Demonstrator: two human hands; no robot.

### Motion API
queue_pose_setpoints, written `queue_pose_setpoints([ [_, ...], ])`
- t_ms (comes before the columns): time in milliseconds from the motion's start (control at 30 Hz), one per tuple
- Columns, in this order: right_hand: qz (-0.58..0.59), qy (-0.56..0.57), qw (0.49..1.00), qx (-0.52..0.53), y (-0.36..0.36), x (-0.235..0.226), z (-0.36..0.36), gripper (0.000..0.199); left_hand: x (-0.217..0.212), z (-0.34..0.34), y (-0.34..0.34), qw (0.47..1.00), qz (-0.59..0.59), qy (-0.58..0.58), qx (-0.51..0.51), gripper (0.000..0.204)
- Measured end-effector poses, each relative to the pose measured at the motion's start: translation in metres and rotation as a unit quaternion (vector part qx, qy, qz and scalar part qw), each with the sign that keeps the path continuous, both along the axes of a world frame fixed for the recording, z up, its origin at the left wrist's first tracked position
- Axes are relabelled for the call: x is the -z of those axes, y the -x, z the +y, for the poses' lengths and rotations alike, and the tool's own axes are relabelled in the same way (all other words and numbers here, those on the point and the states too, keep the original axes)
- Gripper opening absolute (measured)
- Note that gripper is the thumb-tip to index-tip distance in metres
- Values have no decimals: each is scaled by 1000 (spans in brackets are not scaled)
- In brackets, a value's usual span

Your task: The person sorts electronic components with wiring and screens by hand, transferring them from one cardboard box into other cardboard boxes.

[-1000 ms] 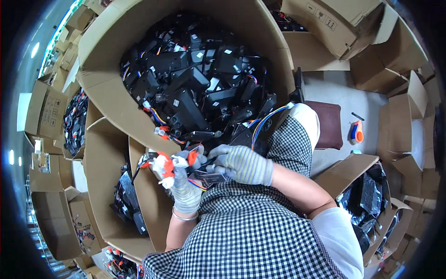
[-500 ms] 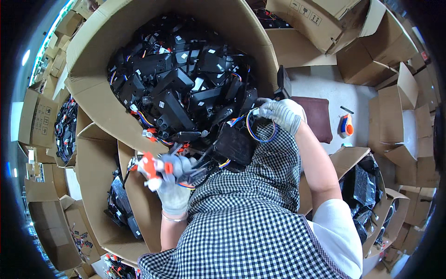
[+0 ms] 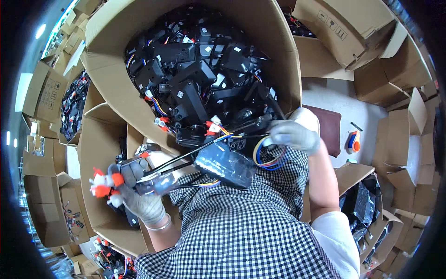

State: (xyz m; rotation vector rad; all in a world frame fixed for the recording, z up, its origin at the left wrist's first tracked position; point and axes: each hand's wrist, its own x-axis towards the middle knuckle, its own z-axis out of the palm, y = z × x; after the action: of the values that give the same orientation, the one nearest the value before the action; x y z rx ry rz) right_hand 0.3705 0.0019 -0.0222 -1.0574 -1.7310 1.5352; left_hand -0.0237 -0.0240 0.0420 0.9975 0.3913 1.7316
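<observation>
My left hand [image 3: 141, 200], in a grey-white glove, is closed around black cables. Red and white plug connectors [image 3: 108, 186] stick out past its fingers. From that hand the black cables [image 3: 181, 158] stretch up to the right, over a black box-shaped unit in glossy wrap [image 3: 225, 165] at my lap. My right hand [image 3: 295, 135], gloved too, pinches a loop of coloured wires [image 3: 270, 158] beside this unit. Just beyond, a big carton [image 3: 104, 65] holds a heap of black plastic units [image 3: 190, 100] with wires and connectors.
On the left, a second carton [image 3: 100, 204] contains dark parts. A carton with black wrapped items [image 3: 360, 202] stands at my right. Farther right, a dark red pad [image 3: 325, 130] and an orange-and-blue tape roll [image 3: 354, 142] lie on the pale floor, near several open cartons [image 3: 404, 135].
My left hand has moved left and down with the connectors, and the black cables now stretch between the hands. The wrapped unit has shifted and turned its glossy side up. The whole view has moved slightly.
</observation>
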Motion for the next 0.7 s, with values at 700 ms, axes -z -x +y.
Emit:
queue_pose_setpoints([
  [700, 485, 10, 654, 581, 5, 51, 39, 16, 27, -13, -26, 965, 57, 211, -144, 43],
])
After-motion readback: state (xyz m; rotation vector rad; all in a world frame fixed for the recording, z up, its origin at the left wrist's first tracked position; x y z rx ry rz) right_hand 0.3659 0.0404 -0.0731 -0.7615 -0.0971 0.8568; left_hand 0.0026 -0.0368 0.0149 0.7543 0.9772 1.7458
